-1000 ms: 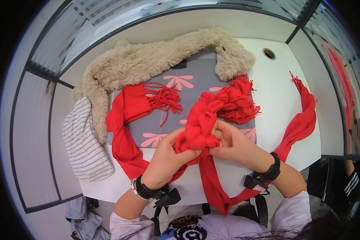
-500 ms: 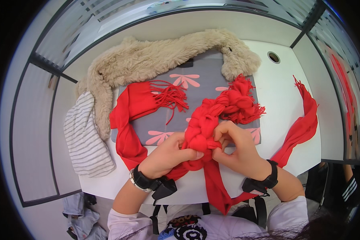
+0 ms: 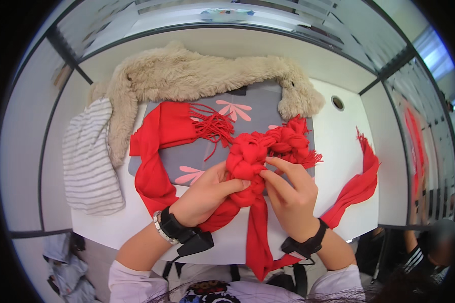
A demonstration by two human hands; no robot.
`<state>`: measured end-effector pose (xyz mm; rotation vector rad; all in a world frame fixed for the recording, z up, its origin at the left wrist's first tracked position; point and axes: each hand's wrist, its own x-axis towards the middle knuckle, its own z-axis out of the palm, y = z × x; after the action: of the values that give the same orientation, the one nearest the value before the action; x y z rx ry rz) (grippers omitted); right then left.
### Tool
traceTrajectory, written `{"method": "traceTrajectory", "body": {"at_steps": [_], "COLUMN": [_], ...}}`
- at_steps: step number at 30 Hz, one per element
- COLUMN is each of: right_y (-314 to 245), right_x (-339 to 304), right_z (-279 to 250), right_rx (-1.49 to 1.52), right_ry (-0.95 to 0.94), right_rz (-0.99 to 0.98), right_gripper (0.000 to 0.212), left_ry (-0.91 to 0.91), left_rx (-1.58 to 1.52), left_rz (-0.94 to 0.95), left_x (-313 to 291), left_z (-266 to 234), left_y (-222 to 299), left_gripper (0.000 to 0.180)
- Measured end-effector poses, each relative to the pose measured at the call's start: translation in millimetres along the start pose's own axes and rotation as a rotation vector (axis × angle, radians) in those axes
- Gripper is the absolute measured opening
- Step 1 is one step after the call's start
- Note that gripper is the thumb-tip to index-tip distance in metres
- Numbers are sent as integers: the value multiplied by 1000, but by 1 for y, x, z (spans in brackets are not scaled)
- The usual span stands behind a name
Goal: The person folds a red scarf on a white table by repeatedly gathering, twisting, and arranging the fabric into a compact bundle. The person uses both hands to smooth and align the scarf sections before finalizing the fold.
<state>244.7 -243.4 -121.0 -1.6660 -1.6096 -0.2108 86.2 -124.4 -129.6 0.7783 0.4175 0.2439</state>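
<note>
A thick braid of red scarves point(image 3: 260, 151) lies over a grey cloth with pink flower shapes point(image 3: 247, 108) on a white table point(image 3: 346, 146). My left hand point(image 3: 207, 192) grips the near end of the braid from the left, thumb pressed on it. My right hand point(image 3: 288, 194) holds the same end from the right, fingers spread over the red fabric. Loose red scarf tails run left point(image 3: 154, 151), down over the table edge point(image 3: 258, 237) and right point(image 3: 359, 182).
A beige fluffy scarf point(image 3: 187, 76) curves along the far side of the table. A white-and-grey striped cloth point(image 3: 88, 161) hangs at the left edge. A round cable hole point(image 3: 337, 103) sits far right. Another person is at the lower right.
The braid has bunched shorter and nearer my hands. My right hand shifted from under the braid end to over it. The view tilted slightly.
</note>
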Motion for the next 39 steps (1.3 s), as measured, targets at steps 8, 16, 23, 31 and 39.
{"method": "traceTrajectory", "body": {"at_steps": [8, 16, 23, 31, 39], "right_y": [-14, -7, -10, -30, -30], "right_x": [8, 23, 37, 19, 29], "right_z": [-3, -26, -25, -10, -23], "right_rx": [-177, 97, 332, -122, -62], "right_ry": [-170, -408, -621, -253, -416], "right_rz": [-68, 98, 173, 3, 76], "right_gripper": [34, 29, 20, 20, 21], "left_ry": [-15, -56, -44, -45, -74], "left_rx": [-120, -133, 212, -20, 113], "left_rz": [-10, -52, 88, 98, 10], "left_x": [-5, -9, -4, 0, -4], "left_z": [-12, -13, -12, -15, -16], "left_y": [-4, -6, -9, -9, -9], "left_gripper": [37, 33, 47, 37, 32]}}
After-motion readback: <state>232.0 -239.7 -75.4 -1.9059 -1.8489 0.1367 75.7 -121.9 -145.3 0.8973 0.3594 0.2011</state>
